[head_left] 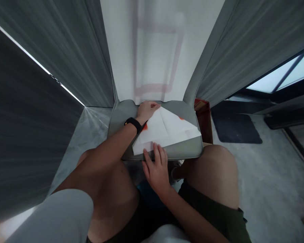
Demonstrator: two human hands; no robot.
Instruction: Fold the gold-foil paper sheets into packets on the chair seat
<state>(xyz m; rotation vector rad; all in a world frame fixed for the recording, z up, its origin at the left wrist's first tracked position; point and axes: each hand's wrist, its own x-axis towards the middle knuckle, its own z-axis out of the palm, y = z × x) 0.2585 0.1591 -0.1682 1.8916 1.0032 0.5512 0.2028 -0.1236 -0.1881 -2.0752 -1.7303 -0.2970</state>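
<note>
I see folded paper point(164, 130) on the chair seat point(123, 116), its orange marks point(145, 127) unreadable. Left hand point(146, 110): fingers bent together at top corner, grip unclear. Right hand point(157, 170): fingers slightly apart, at near edge. Reddish box point(204, 118) beside seat.

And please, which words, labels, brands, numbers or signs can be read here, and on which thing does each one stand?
No text can be read.
Folded white paper: orange-red marks, no legible letters.
Black wristband: small orange spot, too small to read.
White backrest cover: faint reddish outline, no legible letters.
</note>
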